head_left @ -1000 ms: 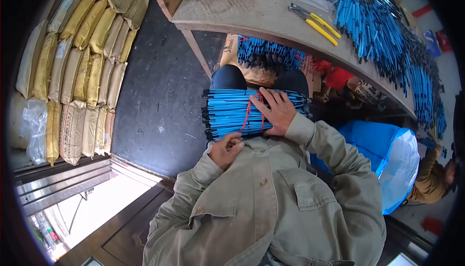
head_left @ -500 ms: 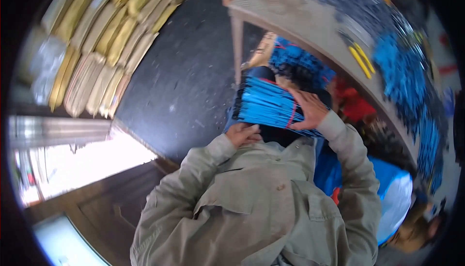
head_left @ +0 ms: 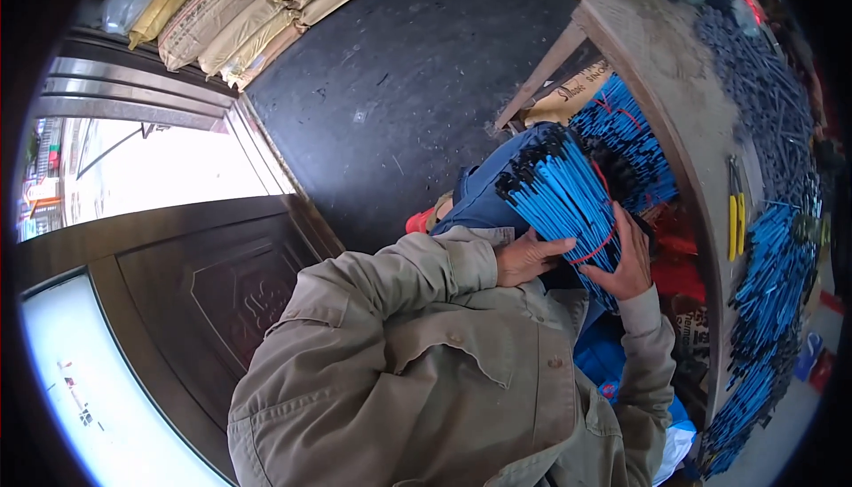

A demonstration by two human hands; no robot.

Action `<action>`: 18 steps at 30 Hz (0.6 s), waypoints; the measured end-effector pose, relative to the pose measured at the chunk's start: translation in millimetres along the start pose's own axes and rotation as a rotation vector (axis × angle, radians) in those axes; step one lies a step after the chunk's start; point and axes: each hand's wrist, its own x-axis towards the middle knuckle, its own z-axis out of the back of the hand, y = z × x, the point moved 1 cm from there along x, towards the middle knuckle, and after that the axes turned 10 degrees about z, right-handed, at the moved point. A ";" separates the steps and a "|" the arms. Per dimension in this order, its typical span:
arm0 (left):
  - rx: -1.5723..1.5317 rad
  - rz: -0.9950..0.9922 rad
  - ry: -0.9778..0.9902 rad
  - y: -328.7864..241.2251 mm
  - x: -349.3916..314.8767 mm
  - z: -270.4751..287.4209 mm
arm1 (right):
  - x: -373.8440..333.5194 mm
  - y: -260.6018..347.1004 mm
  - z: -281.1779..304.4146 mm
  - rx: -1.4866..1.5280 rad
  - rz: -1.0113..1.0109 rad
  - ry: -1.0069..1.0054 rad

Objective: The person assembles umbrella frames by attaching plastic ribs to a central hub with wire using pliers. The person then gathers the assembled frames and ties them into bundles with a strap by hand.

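A thick bundle of thin blue rods with black ends (head_left: 559,199) lies over my lap, slanting from upper left to lower right. A red band (head_left: 596,250) goes around it. My right hand (head_left: 628,258) grips the bundle's right side near the band, thumb on the near side and fingers along the far side. My left hand (head_left: 529,259) holds the lower left edge, its thumb stretched toward the band and its other fingers partly hidden.
At right a worktable (head_left: 661,52) bears grey rods (head_left: 754,88), loose blue rods (head_left: 768,292) and yellow-handled pliers (head_left: 736,212). More banded blue bundles (head_left: 626,145) sit below it beside a cardboard box (head_left: 568,97). Stacked sacks (head_left: 222,17) stand far left, near a brown door (head_left: 231,283).
My view has turned, and the scene has shifted in it. The bundle now tilts with its black ends toward the upper left. My left hand has come up against its side.
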 end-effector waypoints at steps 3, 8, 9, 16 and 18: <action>-0.010 -0.021 -0.013 -5.6 -4.2 -4.2 | -2.3 12.1 8.6 -0.022 -0.039 -0.038; 0.238 0.135 -0.042 -16.7 -6.3 -27.9 | -41.1 21.5 30.7 0.076 -0.274 -0.201; 0.299 0.144 -0.072 -16.9 -3.2 -34.1 | -53.8 21.2 33.2 0.029 -0.308 -0.193; 0.659 0.414 -0.179 13.4 40.3 -71.9 | -149.7 22.2 -8.0 0.475 -0.656 -0.378; 0.746 0.458 -0.202 26.0 56.1 -81.3 | -179.8 15.6 -21.7 0.635 -0.690 -0.534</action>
